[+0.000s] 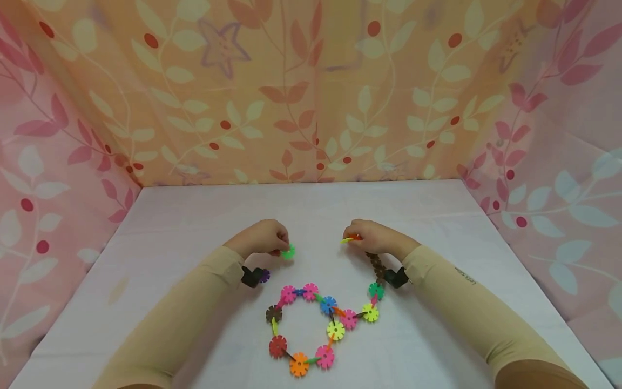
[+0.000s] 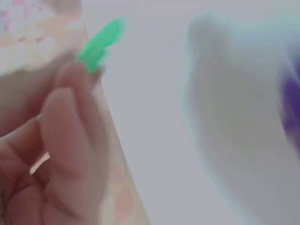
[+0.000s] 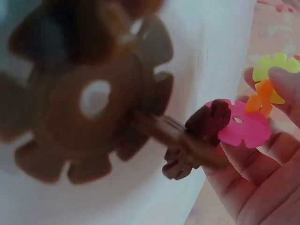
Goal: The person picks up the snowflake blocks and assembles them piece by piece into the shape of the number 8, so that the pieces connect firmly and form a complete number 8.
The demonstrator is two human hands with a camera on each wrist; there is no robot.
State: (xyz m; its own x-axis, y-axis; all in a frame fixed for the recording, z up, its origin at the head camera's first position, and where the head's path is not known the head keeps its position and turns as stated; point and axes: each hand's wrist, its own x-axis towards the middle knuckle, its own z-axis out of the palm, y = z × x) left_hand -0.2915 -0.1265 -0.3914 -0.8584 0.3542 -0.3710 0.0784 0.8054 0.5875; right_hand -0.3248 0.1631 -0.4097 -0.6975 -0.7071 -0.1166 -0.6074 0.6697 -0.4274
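Observation:
My left hand (image 1: 264,237) pinches a bright green notched plastic disc (image 1: 289,252) between thumb and fingers; in the left wrist view the disc (image 2: 99,47) shows nearly edge-on. Across from it, my right hand (image 1: 373,236) grips the end of a chain of interlocked discs. A yellow disc (image 3: 276,65) is under the thumb there, slotted to an orange disc (image 3: 263,96), then a pink disc (image 3: 248,129). Brown discs (image 3: 122,98) hang from these and lead down to a green disc (image 1: 376,291). The two hands are apart, above the table.
On the white table (image 1: 194,216), the chain runs into a closed ring of coloured discs, with an orange disc (image 1: 298,364) at its front. A purple disc (image 1: 264,276) lies beside the left wrist's black camera (image 1: 251,277). Patterned curtains (image 1: 311,108) enclose the back and sides.

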